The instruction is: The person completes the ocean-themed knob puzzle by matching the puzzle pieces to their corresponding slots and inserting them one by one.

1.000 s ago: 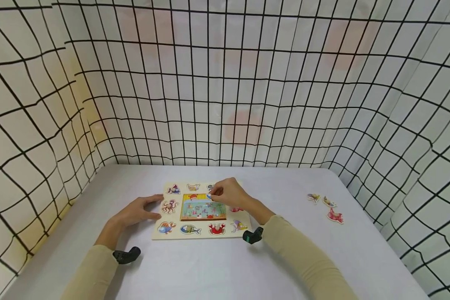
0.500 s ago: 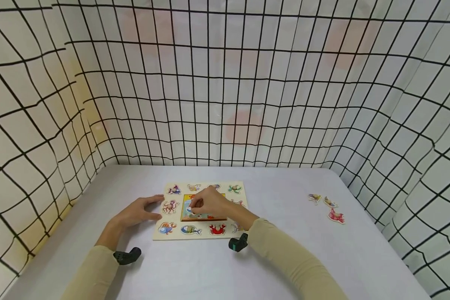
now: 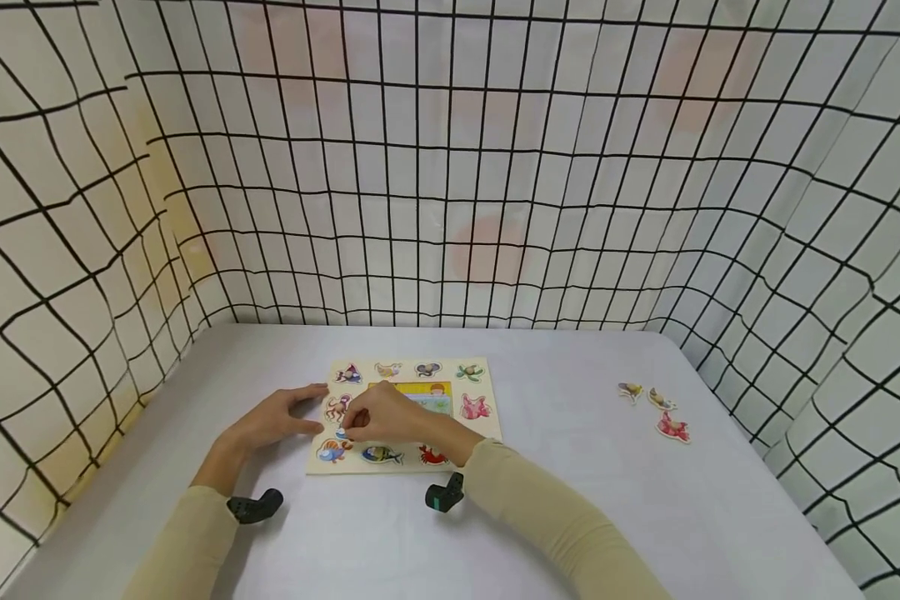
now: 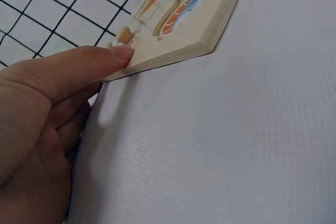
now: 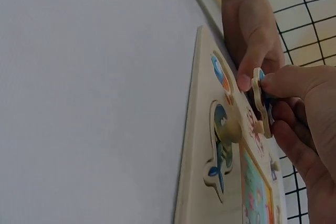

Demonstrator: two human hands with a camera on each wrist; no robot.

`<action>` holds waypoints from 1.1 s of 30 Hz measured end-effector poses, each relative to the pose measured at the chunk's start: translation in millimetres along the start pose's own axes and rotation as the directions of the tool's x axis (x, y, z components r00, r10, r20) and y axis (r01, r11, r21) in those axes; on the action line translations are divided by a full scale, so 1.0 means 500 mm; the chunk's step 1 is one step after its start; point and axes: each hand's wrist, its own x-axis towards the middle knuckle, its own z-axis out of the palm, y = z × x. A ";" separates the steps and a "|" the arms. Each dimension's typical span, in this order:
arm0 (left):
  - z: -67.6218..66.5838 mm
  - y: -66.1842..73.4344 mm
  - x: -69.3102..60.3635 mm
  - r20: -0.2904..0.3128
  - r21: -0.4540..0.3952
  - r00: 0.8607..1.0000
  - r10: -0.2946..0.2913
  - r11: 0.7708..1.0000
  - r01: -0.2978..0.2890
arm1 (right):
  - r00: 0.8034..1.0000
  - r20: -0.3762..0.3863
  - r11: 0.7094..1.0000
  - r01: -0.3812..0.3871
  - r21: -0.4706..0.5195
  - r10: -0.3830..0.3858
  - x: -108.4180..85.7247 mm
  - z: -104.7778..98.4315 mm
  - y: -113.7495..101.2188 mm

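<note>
A wooden puzzle board (image 3: 412, 469) with printed sea animals lies on the table. My right hand (image 3: 386, 415) pinches a small wooden piece (image 3: 341, 433) over the board's left side, above the orange-and-blue picture (image 3: 330, 452). In the right wrist view the piece (image 5: 258, 95) is tilted on edge between thumb and fingers, clear of the board (image 5: 188, 182); its face is mostly hidden. My left hand (image 3: 266, 419) rests at the board's left edge, fingers spread; in the left wrist view its thumb (image 4: 113, 59) touches the board's edge.
Three loose pieces lie on the table at the right: a yellowish one (image 3: 630, 390), another (image 3: 660, 400) beside it and a red one (image 3: 673, 427). A knobbed fish piece (image 3: 381, 454) sits in the board's front row. Black netting (image 3: 450, 200) surrounds the table.
My right hand has carried the piece leftward and toward the front, from the board's back middle across the central picture to its left side. My left hand has stayed at the edge.
</note>
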 end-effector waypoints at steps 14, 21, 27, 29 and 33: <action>-0.005 -0.006 -0.002 0.009 0.002 1.000 0.003 1.000 -0.003 | 0.995 0.096 0.999 -0.020 -0.042 0.024 0.026 0.054 -0.022; -0.009 0.000 -0.001 0.013 0.011 1.000 -0.007 1.000 0.007 | 0.994 0.107 0.999 -0.021 -0.049 0.027 0.037 0.061 -0.027; -0.010 0.006 -0.002 0.016 -0.007 1.000 0.014 1.000 -0.014 | 0.993 0.109 0.998 -0.034 -0.058 0.040 0.042 0.062 -0.026; -0.008 0.008 -0.003 0.015 -0.015 1.000 0.023 1.000 -0.023 | 0.992 0.117 0.997 -0.029 -0.065 0.036 0.041 0.064 -0.024; -0.005 0.009 -0.003 0.015 -0.005 0.999 0.028 1.000 -0.028 | 0.991 0.128 0.996 -0.021 -0.083 0.031 0.035 0.060 -0.025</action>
